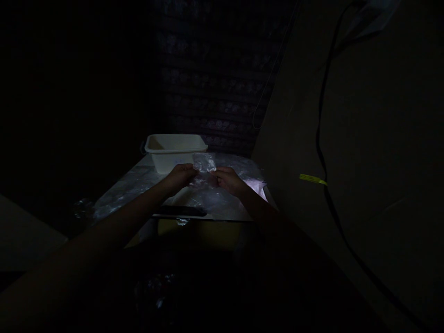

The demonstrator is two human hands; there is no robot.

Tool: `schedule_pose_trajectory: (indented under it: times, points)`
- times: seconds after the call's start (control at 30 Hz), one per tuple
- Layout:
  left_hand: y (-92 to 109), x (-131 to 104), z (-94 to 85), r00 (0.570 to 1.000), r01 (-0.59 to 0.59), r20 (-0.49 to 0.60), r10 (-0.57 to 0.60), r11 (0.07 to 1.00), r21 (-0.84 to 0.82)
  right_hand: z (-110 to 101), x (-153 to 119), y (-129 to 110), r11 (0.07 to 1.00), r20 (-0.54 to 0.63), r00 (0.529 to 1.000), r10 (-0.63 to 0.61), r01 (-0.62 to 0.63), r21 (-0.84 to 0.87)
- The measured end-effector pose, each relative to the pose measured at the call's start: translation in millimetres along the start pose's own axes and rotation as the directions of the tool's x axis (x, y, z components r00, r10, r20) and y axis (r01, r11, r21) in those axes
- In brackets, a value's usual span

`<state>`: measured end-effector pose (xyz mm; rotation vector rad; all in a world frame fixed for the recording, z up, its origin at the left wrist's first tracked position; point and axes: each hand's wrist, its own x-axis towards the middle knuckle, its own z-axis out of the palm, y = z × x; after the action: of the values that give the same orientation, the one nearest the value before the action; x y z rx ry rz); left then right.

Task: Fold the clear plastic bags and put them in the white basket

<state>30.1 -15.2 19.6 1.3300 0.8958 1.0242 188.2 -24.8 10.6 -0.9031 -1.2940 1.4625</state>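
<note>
A small clear plastic bag (pixel 205 162) is stretched between my two hands above the table. My left hand (pixel 181 176) pinches its left side, and my right hand (pixel 227 179) grips the right side with thumb and fingers. Dim light hides what the bag holds, if anything. Behind my left hand stands a white rectangular tub (pixel 166 159). More clear plastic (pixel 120 199) lies spread over the table, under and around both hands.
A dark flat bar-shaped object (pixel 182 211) lies along the table's near edge. Brightly lit plastic (pixel 255 186) is at the right edge. A black cable (pixel 318 134) with a yellow tag (pixel 312 179) hangs along the right wall.
</note>
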Motion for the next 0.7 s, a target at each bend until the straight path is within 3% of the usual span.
schedule_pose_trajectory:
  times: [0.43,0.7]
  points:
    - [7.1,-4.2,2.8,1.0,-0.024,0.003,0.025,0.988,-0.149,0.6,-1.2,-1.4,0.999,0.032,0.999,-0.001,0.0,0.043]
    - [6.5,-4.3,1.8,0.999,-0.032,-0.027,0.03,0.997,-0.066,-1.4,-0.2,-4.9,0.989,-0.008,1.0,0.024,-0.022,0.149]
